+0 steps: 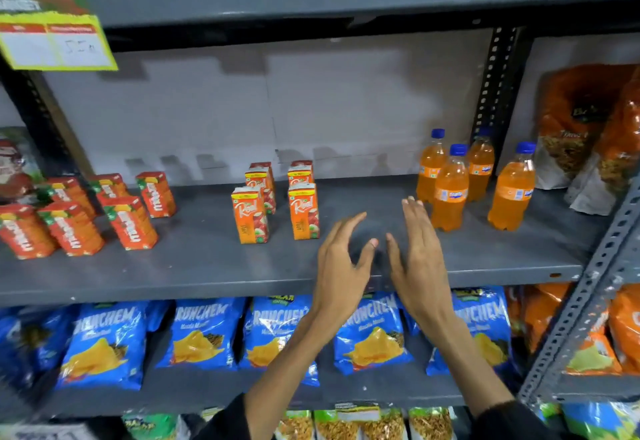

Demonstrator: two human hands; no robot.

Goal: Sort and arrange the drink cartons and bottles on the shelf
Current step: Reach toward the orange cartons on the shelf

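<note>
On the grey shelf (207,259), several orange "Real" juice cartons (250,215) stand upright in two short rows at the middle. Several red-orange cartons (130,223) stand clustered at the left. Several orange soda bottles (450,190) with blue caps stand at the right. My left hand (343,266) and my right hand (417,256) hover over the bare shelf front, between the Real cartons and the bottles. Both hands are open with fingers spread, palms facing each other, holding nothing. My right fingertips are close to the nearest bottle without touching it.
Blue snack bags (201,332) fill the shelf below. Orange snack bags (588,134) stand at the far right beyond a perforated upright (495,93). A yellow price tag (55,41) hangs from the upper shelf at left.
</note>
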